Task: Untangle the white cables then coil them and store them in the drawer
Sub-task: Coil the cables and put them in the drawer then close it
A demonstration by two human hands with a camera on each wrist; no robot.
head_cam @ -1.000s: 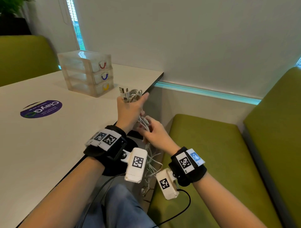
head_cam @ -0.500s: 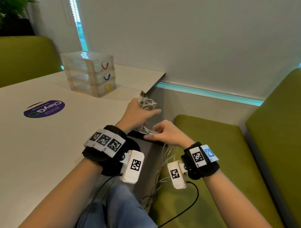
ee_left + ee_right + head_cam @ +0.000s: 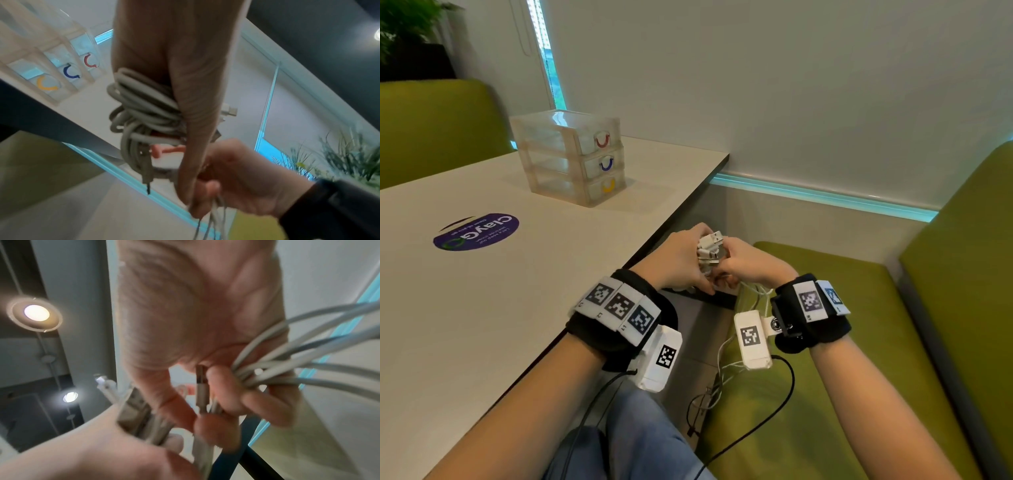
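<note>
Both hands meet just off the table's right edge, over the green bench. My left hand grips a bundle of white cables whose USB plugs stick up between the hands; the left wrist view shows the coiled loops wound round its fingers. My right hand closes on the loose strands and pinches a plug. More cable hangs below the hands toward the seat. The clear three-drawer unit stands at the table's far side, its drawers closed.
The white table carries a purple round sticker. A green bench runs along the wall on the right. A black cable trails over my jeans-clad knee. A plant stands at the far left.
Both hands came down from above the table edge and drew together; the right hand rose to meet the left at the plugs. The bundle stays in the left hand.
</note>
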